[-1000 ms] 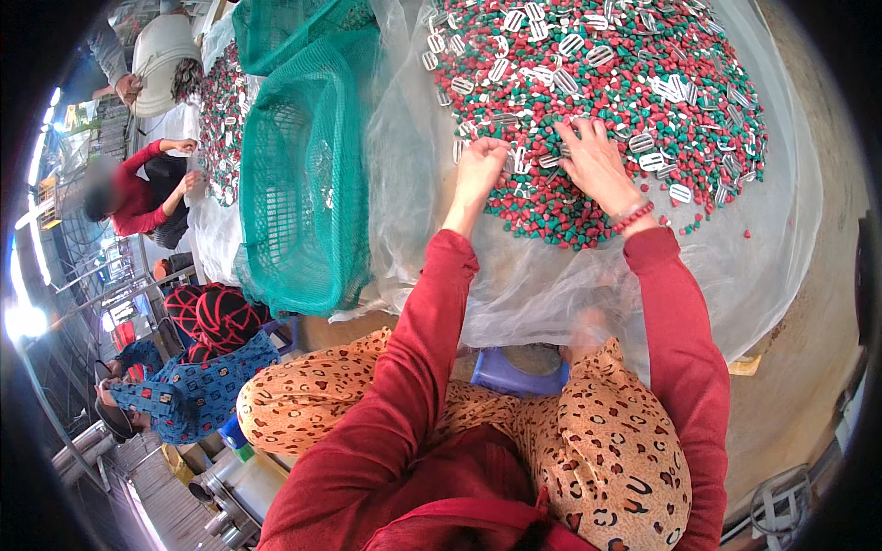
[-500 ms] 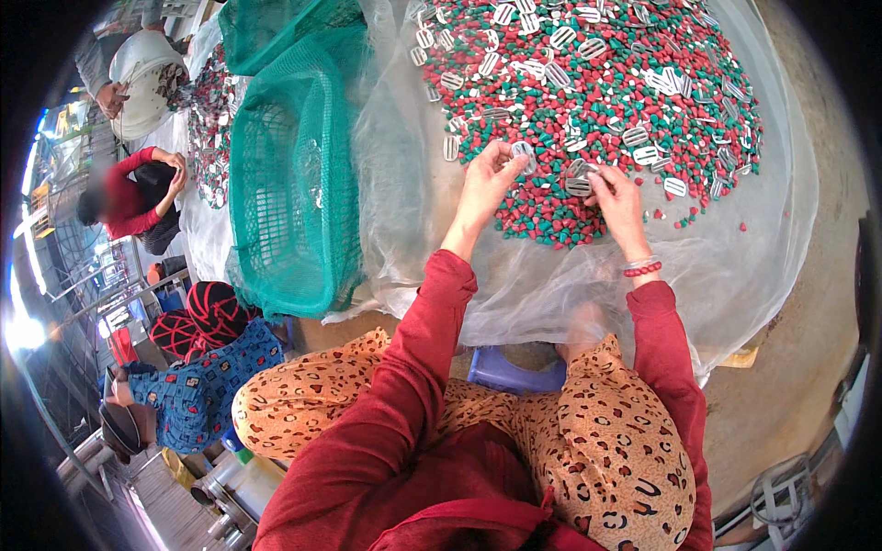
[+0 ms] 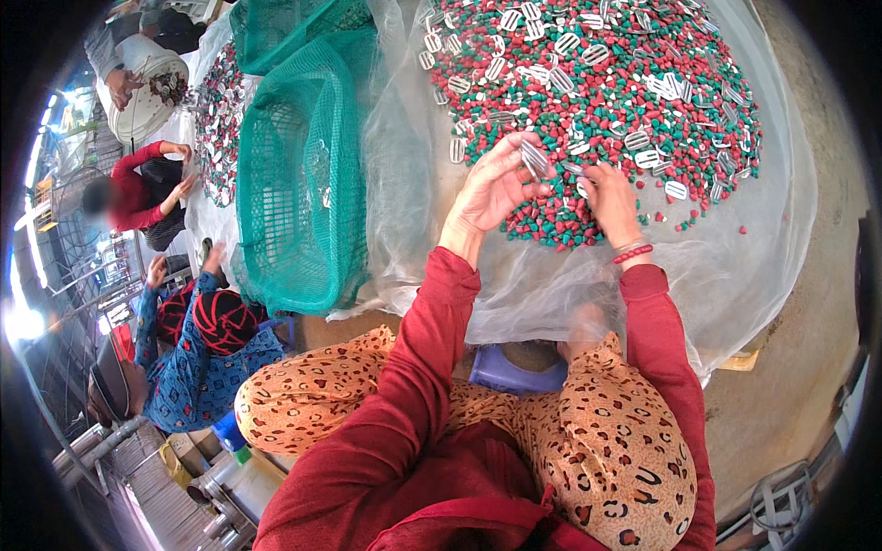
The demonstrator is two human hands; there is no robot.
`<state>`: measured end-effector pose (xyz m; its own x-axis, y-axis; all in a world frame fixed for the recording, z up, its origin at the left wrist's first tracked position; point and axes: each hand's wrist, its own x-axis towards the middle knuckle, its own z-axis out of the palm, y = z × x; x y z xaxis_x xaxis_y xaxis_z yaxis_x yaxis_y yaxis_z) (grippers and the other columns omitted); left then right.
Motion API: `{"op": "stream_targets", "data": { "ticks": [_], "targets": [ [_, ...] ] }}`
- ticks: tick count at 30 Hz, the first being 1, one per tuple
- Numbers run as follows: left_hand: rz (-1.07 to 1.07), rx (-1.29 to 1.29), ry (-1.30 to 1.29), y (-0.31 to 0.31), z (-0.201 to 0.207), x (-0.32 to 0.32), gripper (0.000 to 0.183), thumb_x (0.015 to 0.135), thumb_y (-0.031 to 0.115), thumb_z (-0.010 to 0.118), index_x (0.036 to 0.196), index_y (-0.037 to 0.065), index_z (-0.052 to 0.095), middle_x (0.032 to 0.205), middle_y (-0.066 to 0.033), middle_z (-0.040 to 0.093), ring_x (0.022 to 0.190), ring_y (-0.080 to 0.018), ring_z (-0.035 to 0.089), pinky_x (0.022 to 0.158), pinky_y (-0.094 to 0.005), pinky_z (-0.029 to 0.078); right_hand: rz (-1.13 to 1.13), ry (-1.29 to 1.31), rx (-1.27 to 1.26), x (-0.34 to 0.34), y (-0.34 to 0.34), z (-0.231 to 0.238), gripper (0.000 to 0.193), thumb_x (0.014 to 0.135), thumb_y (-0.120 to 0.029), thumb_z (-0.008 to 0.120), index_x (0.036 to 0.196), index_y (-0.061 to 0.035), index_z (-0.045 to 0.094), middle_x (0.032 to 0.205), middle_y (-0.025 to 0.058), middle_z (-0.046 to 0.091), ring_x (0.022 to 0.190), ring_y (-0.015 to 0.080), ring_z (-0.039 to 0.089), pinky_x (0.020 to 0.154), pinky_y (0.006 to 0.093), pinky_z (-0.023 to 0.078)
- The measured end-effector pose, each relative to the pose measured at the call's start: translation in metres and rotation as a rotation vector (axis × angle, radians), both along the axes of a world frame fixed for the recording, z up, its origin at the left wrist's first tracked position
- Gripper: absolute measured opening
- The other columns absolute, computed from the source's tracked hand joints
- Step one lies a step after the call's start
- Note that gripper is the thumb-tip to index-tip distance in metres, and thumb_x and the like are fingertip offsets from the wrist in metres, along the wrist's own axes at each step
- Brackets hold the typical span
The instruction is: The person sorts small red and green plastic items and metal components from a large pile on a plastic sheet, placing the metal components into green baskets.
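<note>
My left hand [image 3: 490, 190] pinches a silvery, slotted oval piece [image 3: 534, 160] between thumb and forefinger, raised and tilted just above the pile. Close to it, my right hand [image 3: 614, 204] has its fingers closed on a similar slotted piece [image 3: 573, 169], seen nearly edge-on and partly covered by the fingers. Beneath both hands spreads a pile of small red, green and white pebble-like bits [image 3: 556, 225]. Many more slotted oval pieces [image 3: 637, 140] lie scattered over it.
Translucent sheeting [image 3: 735, 266] lies under the pile. Left of it stands a basket draped in green mesh [image 3: 354, 184]. A purple-blue stool [image 3: 514, 369] is between my legs. At far left, co-workers sit by another pile [image 3: 219, 138], and a hand holds a white bucket [image 3: 138, 115].
My left hand has turned palm-up, tilting its slotted piece. My right hand's piece now shows edge-on. At left, the co-worker in blue has raised both arms, and the white bucket has shifted.
</note>
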<state>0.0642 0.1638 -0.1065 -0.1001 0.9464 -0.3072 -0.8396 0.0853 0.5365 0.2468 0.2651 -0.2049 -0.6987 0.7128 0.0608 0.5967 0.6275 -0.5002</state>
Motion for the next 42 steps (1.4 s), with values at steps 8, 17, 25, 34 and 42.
{"op": "stream_targets", "data": {
  "ticks": [8,17,25,34,42],
  "targets": [
    [-0.405,-0.302,1.471,0.043,-0.046,0.028,0.029,0.069,0.021,0.073,0.091,0.007,0.062,0.072,-0.0076,0.063,0.068,-0.0195,0.062,0.064,-0.0375,0.049,-0.514,0.533,-1.110,0.038,0.008,-0.006,0.029,0.081,-0.013,0.065,0.109,-0.0033,0.063,0.076,0.0001,0.064,0.064,0.0062,0.057,0.055,0.0191,0.045],
    [-1.048,-0.313,2.134,0.049,-0.062,0.062,0.050,0.064,0.029,0.078,0.103,0.007,0.058,0.092,-0.0119,0.064,0.088,-0.0300,0.064,0.072,-0.0421,0.052,-0.210,0.068,-0.298,0.011,-0.009,-0.006,0.039,0.068,-0.012,0.075,0.103,-0.0068,0.057,0.093,0.0190,0.057,0.091,0.0327,0.056,0.082,0.0398,0.045],
    [-0.581,-0.404,2.128,0.027,-0.060,-0.007,0.038,0.068,0.010,0.068,0.105,0.017,0.060,0.093,-0.0151,0.060,0.085,-0.0302,0.063,0.069,-0.0420,0.053,-0.498,0.815,-1.053,0.019,0.000,0.023,0.028,0.083,-0.002,0.058,0.110,-0.0039,0.051,0.092,0.0086,0.061,0.078,0.0171,0.062,0.058,0.0286,0.057],
    [-0.930,-0.074,2.303,0.011,-0.060,0.039,0.036,0.071,0.001,0.061,0.106,0.010,0.057,0.097,-0.0162,0.055,0.089,-0.0278,0.061,0.063,-0.0370,0.054,-0.410,1.053,-1.721,0.036,0.000,0.031,0.040,0.085,-0.001,0.051,0.124,-0.0013,0.043,0.112,0.0156,0.057,0.103,0.0338,0.058,0.087,0.0480,0.050],
    [-0.763,-0.156,2.179,0.012,-0.059,0.032,0.025,0.076,0.014,0.063,0.099,0.008,0.058,0.094,-0.0149,0.057,0.089,-0.0301,0.060,0.069,-0.0391,0.052,-0.207,1.116,-1.706,0.043,0.007,0.054,0.028,0.084,-0.003,0.055,0.110,-0.0053,0.047,0.105,0.0117,0.056,0.091,0.0263,0.059,0.071,0.0367,0.052]
  ]
}}
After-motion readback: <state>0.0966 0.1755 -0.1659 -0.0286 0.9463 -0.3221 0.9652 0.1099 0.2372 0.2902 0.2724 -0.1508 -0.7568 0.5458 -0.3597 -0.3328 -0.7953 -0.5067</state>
